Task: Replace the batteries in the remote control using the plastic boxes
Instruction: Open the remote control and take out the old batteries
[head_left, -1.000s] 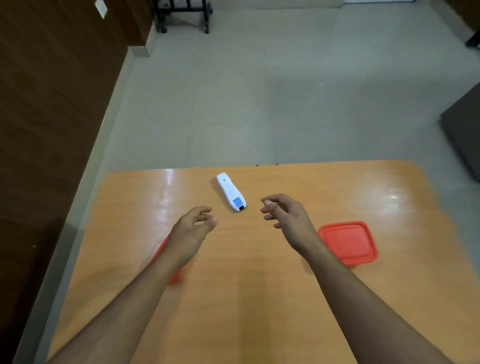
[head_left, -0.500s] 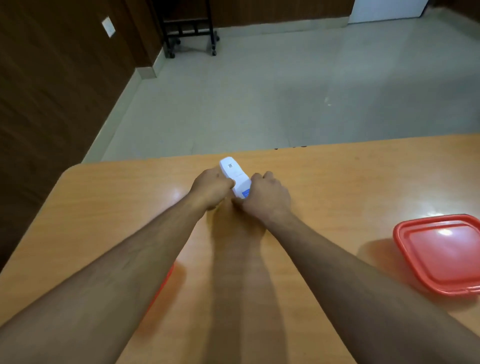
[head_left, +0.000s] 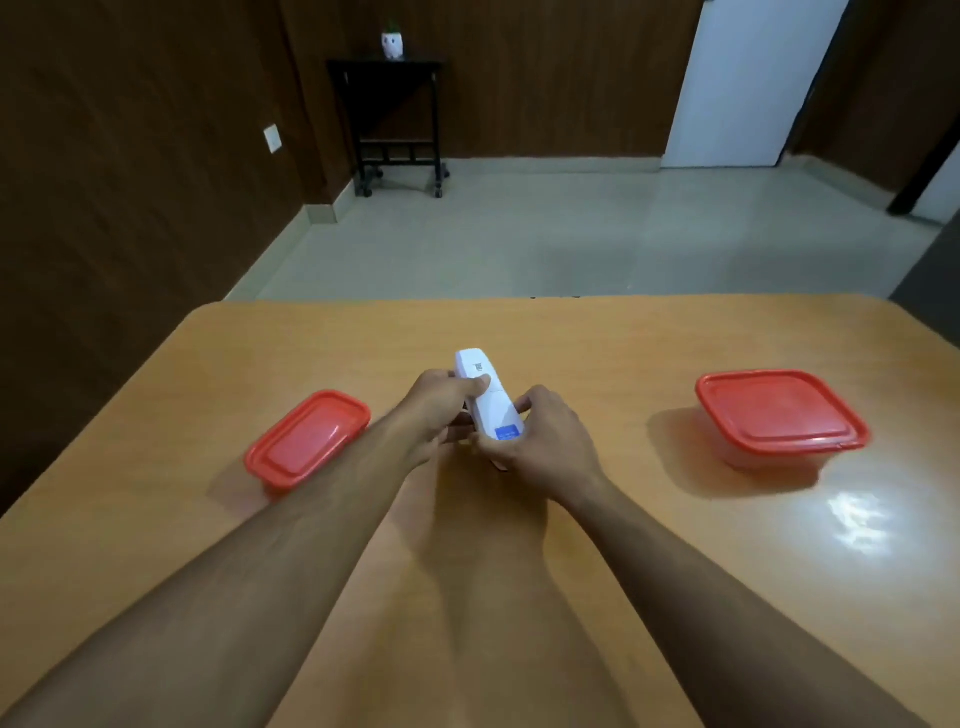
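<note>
White remote (head_left: 485, 397) now lifted off table (head_left: 623, 353), both hands' grip clamped round it

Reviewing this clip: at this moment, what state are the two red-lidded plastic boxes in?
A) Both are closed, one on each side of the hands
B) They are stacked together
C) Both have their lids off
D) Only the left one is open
A: the left box and the right box each have a red lid on and stand apart on the table.
</note>
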